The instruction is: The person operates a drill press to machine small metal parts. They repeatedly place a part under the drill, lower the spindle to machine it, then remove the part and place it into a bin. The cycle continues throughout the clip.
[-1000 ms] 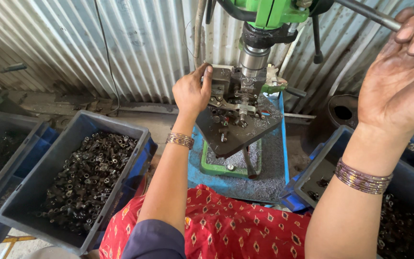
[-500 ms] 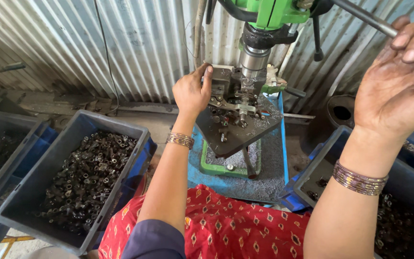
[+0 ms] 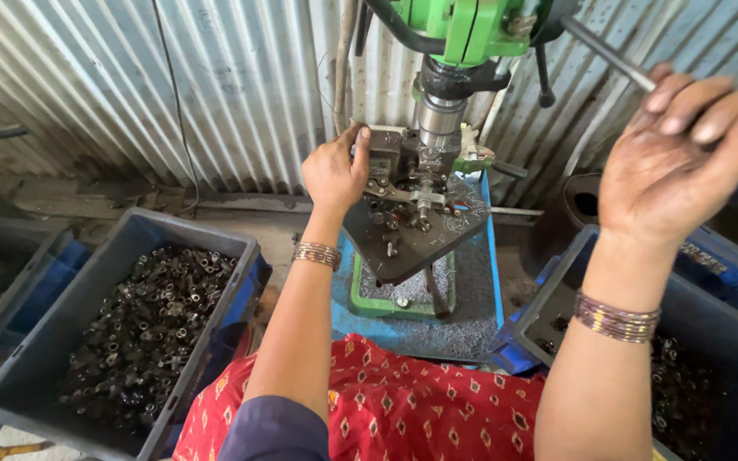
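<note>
One green drill press (image 3: 463, 34), two grey bins (image 3: 53, 341) of metal parts (image 3: 143, 320), two hands (image 3: 335, 175).

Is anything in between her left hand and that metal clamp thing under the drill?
No. The left hand already touches the clamp on the drill table, with nothing between them. The right hand holds the lever.

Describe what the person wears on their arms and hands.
Both hands are bare, without gloves. The left hand has a stack of thin metallic bangles at the wrist and a dark blue sleeve at the upper arm. The right hand looks grease-smudged, with purplish-gold bangles.
</note>
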